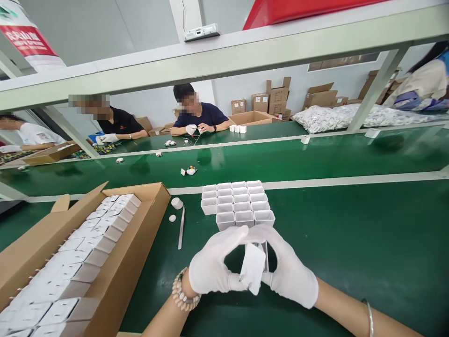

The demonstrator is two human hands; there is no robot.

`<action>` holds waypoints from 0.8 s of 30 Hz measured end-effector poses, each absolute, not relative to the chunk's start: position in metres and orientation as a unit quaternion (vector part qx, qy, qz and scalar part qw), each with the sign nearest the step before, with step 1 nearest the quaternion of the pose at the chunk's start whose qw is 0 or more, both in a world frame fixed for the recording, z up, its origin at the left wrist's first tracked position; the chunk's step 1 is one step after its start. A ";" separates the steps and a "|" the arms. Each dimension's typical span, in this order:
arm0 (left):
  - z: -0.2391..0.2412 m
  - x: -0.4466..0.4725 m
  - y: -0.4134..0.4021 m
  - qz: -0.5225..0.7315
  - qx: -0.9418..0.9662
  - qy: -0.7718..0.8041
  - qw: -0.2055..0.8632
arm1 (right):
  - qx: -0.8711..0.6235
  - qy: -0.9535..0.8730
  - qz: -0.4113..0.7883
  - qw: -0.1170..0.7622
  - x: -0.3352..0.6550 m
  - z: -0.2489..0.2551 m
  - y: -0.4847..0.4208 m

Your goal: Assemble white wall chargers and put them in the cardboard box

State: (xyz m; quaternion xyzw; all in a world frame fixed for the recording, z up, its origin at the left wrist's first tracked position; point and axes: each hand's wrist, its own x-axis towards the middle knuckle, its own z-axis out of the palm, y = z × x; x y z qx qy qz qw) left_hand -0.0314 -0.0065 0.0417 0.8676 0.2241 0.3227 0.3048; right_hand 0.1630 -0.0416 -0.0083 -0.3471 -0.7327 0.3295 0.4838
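My left hand [219,262], in a white glove, is closed around one side of a small white plastic case [266,262]. On the other side my right hand [289,267], gloved too, grips the same case. A flat white cover [254,266] with rounded corners sits tilted at its front, between my thumbs. What lies behind the cover is mostly hidden. Just beyond my fingertips stands a block of white open-topped plastic boxes [242,206], set side by side in rows. Tweezers [181,228] lie to the left of my left hand.
A long cardboard box [140,248] filled with rows of white cases stands on the left. Near it lie a small white cylinder [177,203] and a white disc [172,218]. A green belt [245,161] runs behind; co-workers sit across it. Overhead spans a metal beam [210,61].
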 end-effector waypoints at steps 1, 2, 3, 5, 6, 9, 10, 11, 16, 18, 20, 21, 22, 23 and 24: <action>0.042 -0.030 -0.006 0.326 0.871 0.213 0.301 | -0.346 -0.733 0.325 0.487 0.163 -0.008 -0.042; 0.043 -0.029 -0.005 0.328 0.874 0.202 0.297 | -0.345 -0.733 0.320 0.490 0.163 -0.009 -0.042; 0.044 -0.028 -0.005 0.331 0.877 0.190 0.293 | -0.344 -0.734 0.314 0.494 0.163 -0.009 -0.042; 0.048 -0.025 -0.004 0.330 0.884 0.168 0.286 | -0.342 -0.737 0.300 0.499 0.164 -0.010 -0.041; 0.050 -0.024 -0.004 0.327 0.887 0.161 0.285 | -0.340 -0.739 0.291 0.503 0.164 -0.010 -0.041; 0.052 -0.023 -0.004 0.323 0.889 0.160 0.282 | -0.330 -0.743 0.275 0.512 0.165 -0.011 -0.040; 0.052 -0.023 -0.004 0.324 0.888 0.164 0.282 | -0.328 -0.744 0.278 0.512 0.165 -0.011 -0.040; 0.051 -0.024 -0.004 0.327 0.887 0.166 0.283 | -0.326 -0.744 0.284 0.509 0.165 -0.011 -0.039; 0.044 -0.028 -0.003 0.316 0.886 0.182 0.285 | -0.325 -0.748 0.300 0.495 0.166 -0.008 -0.039; 0.043 -0.030 -0.004 0.311 0.887 0.200 0.279 | -0.326 -0.751 0.298 0.491 0.167 -0.007 -0.039; 0.043 -0.030 -0.004 0.314 0.884 0.208 0.276 | -0.329 -0.752 0.301 0.485 0.167 -0.006 -0.039; 0.044 -0.030 -0.004 0.316 0.883 0.209 0.277 | -0.332 -0.752 0.304 0.482 0.167 -0.005 -0.039; 0.044 -0.030 -0.004 0.316 0.882 0.210 0.279 | -0.336 -0.751 0.307 0.479 0.168 -0.005 -0.039; 0.045 -0.030 -0.004 0.315 0.881 0.211 0.281 | -0.339 -0.751 0.309 0.475 0.168 -0.005 -0.039; 0.045 -0.030 -0.004 0.313 0.881 0.211 0.284 | -0.343 -0.750 0.312 0.472 0.168 -0.005 -0.039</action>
